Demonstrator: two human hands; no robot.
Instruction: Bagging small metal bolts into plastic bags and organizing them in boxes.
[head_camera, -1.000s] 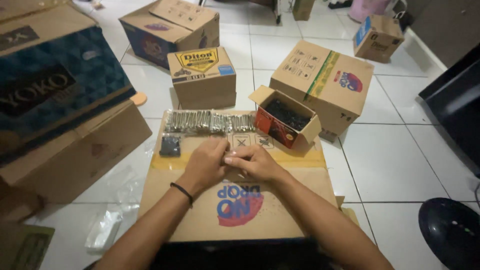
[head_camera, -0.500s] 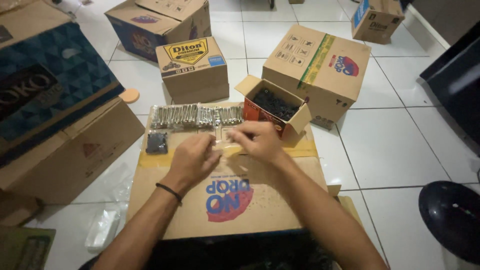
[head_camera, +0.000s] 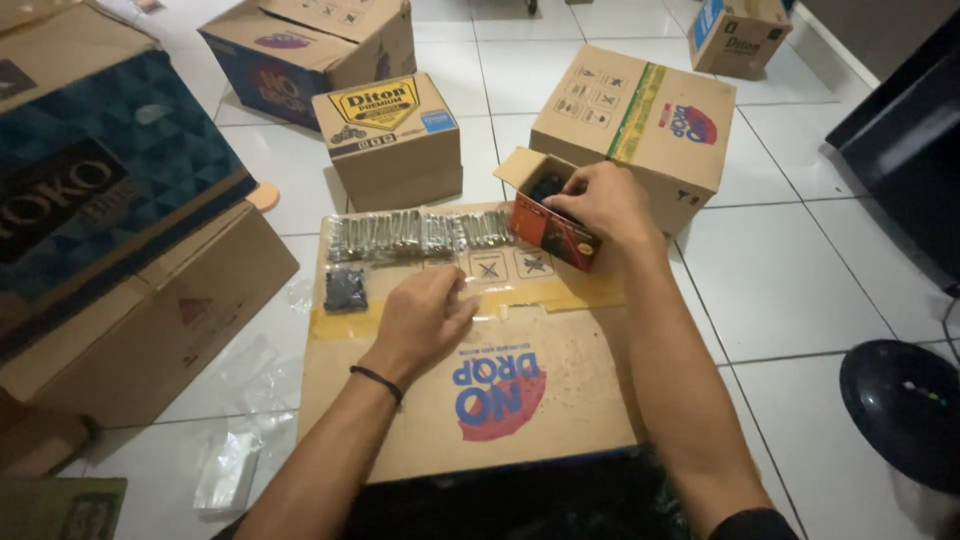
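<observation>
the right hand (head_camera: 600, 205) has just left the flattened cardboard (head_camera: 560, 430) and is dipping curled fingers into the small red box (head_camera: 550, 228). the left hand (head_camera: 425, 320) is staying loosely curled there; i cannot tell whether either is holding anything.

Red small box (head_camera: 552, 232), brown flattened carton (head_camera: 560, 420) with blue-and-red lettering, white floor tiles (head_camera: 800, 290).

We see a row of bolts (head_camera: 415, 232) along the far edge of the flattened carton (head_camera: 520, 420), a small pile of nuts (head_camera: 345, 289) near its left edge. The small open box (head_camera: 548, 215) sits at the far right corner, with a sealed carton (head_camera: 640, 125) behind it.

Matt cardboard, shiny metal, clear plastic.
The flattened cardboard sheet (head_camera: 480, 400) looked matt brown with glossy tape; the row of bolts (head_camera: 420, 232) gleamed metallic; the floor tiles (head_camera: 790, 280) were smooth and glazed.
</observation>
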